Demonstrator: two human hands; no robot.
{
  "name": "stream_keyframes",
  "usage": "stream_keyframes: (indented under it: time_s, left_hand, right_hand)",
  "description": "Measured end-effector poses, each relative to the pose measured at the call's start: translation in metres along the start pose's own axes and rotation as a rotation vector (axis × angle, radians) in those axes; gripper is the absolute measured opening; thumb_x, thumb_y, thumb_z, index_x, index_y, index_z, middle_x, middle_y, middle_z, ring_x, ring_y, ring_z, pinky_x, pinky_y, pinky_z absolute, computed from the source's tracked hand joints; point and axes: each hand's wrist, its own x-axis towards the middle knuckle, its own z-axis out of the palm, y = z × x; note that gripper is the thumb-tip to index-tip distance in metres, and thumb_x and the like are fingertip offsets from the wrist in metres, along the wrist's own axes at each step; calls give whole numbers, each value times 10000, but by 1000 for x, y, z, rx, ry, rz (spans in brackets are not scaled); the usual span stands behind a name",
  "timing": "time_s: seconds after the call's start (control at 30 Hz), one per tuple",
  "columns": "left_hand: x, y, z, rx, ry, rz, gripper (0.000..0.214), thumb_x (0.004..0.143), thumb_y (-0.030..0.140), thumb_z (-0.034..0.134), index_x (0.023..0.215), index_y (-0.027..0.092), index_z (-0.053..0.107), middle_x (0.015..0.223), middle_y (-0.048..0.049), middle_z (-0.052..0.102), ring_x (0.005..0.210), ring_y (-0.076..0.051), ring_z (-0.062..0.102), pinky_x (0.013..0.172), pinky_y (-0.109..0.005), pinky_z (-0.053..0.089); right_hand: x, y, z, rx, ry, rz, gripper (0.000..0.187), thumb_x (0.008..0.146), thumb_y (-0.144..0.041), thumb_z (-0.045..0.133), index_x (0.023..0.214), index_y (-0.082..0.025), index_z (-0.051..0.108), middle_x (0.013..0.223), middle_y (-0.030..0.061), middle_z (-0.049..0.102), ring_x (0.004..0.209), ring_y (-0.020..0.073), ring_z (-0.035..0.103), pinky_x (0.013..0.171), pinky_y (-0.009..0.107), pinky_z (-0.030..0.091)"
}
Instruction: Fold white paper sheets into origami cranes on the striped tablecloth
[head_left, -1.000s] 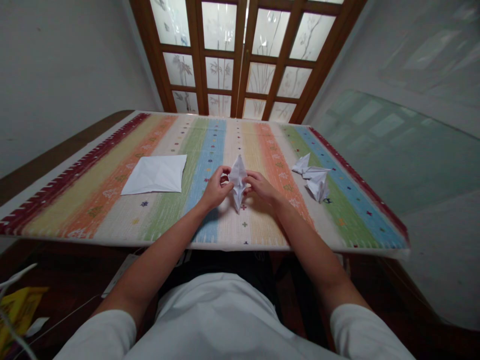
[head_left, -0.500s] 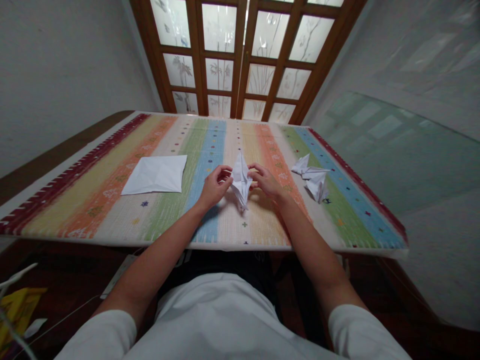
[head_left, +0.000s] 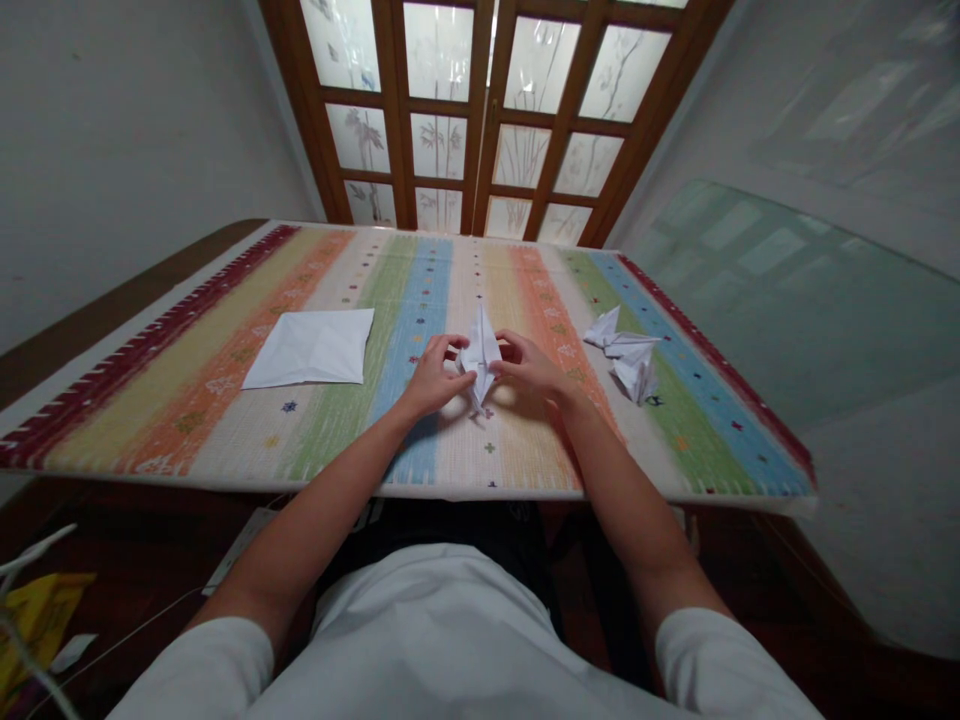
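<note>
A pointed, folded white paper piece (head_left: 481,352) stands between my hands near the middle of the striped woven mat (head_left: 187,400). My left hand (head_left: 439,378) grips its left side, with the thumb across the lower part. My right hand (head_left: 529,368) presses its fingertips against the right side. The paper's bottom tip rests close to the mat. To the left lies a flat, creased square of white paper (head_left: 311,348), out of reach of my fingers. A finished-looking origami crane (head_left: 622,350) stands to the right, apart from both hands.
The mat covers a wooden table, with a dark red border along both long sides. Glazed wooden doors (head_left: 480,120) stand beyond it. A large glass pane (head_left: 780,290) leans at the right. Yellow paper (head_left: 37,625) and a white cable (head_left: 22,550) lie low at the left.
My left hand has moved right and further over the folded paper. The paper now looks narrower and sits slightly lower. My right hand has shifted slightly toward the paper.
</note>
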Motion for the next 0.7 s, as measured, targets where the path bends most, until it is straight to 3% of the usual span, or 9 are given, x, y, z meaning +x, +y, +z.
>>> stream_keyframes:
  time_s: [0.13, 0.27, 0.43, 0.57, 0.7]
  left_hand:
    - [-1, 0, 1, -77, -26, -8, 577, 717, 112, 762, 1265, 249, 644, 1408, -133, 616, 1135, -259, 661, 733, -296, 621]
    - [4, -6, 6, -261, 35, -99, 677, 671, 85, 795, 1291, 274, 598, 1314, -102, 671, 1043, -211, 689, 812, -328, 634]
    - [7, -11, 7, -415, 54, -222, 406, 689, 140, 812, 1070, 185, 677, 1056, -83, 762, 919, -194, 730, 841, -328, 622]
    - [5, -9, 5, -404, 112, -224, 286, 735, 201, 794, 1002, 182, 695, 994, -56, 761, 824, -173, 710, 735, -284, 598]
    - [4, -6, 5, -349, 172, -201, 238, 793, 222, 786, 996, 191, 666, 1018, -48, 746, 813, -160, 700, 685, -249, 573]
  right_hand:
    - [0, 2, 4, 31, -26, 67, 451, 779, -306, 856, 1178, -267, 652, 996, 41, 767, 853, 213, 723, 702, 317, 640]
    - [5, 6, 11, 138, 81, 121, 504, 774, -349, 859, 1211, -292, 613, 966, 1, 741, 786, 179, 705, 663, 300, 626]
    - [9, 12, 20, 272, 211, 144, 606, 743, -408, 913, 1208, -309, 538, 869, -51, 712, 705, 167, 694, 633, 298, 600]
    - [5, 10, 27, 274, 124, 193, 561, 709, -390, 960, 1107, -283, 578, 898, 5, 746, 847, 216, 755, 734, 338, 635]
    - [2, 10, 35, 287, 55, 210, 544, 746, -392, 945, 1148, -295, 591, 939, 22, 757, 856, 226, 755, 745, 362, 642]
